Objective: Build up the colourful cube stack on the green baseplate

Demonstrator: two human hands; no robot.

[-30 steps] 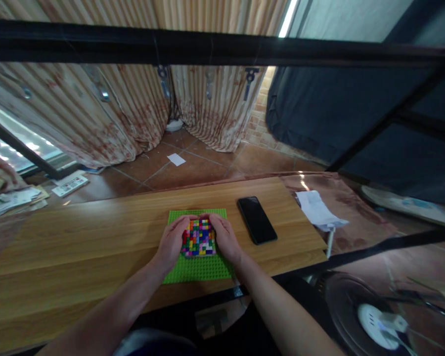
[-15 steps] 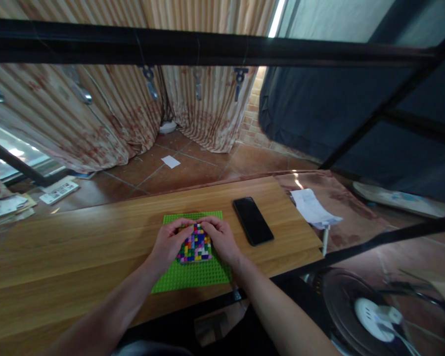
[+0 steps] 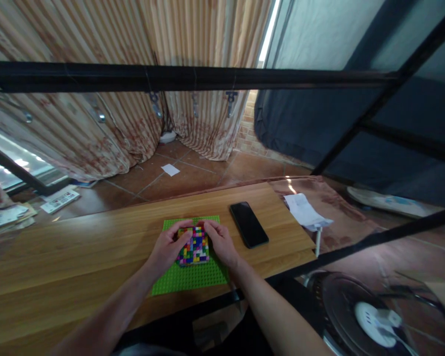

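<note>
A block of many-coloured building bricks sits over the green studded baseplate on the wooden table. My left hand grips its left side, with the thumb lying over the upper left of the bricks and the fingers curled round the far edge. On the opposite side my right hand is closed round the far right corner, thumb and fingertips against the bricks. The fingertips behind the block are partly hidden. I cannot tell whether the block is pressed onto the baseplate or only rests there.
Right of the baseplate a black phone lies on the wooden table. A crumpled white paper is beyond the table's right end. A dark bar crosses in front of the curtains. A white power strip is at lower right.
My hands have shifted from cupping the block's two sides to gripping its far part, the left thumb now on top. The camera view has also shifted slightly.
</note>
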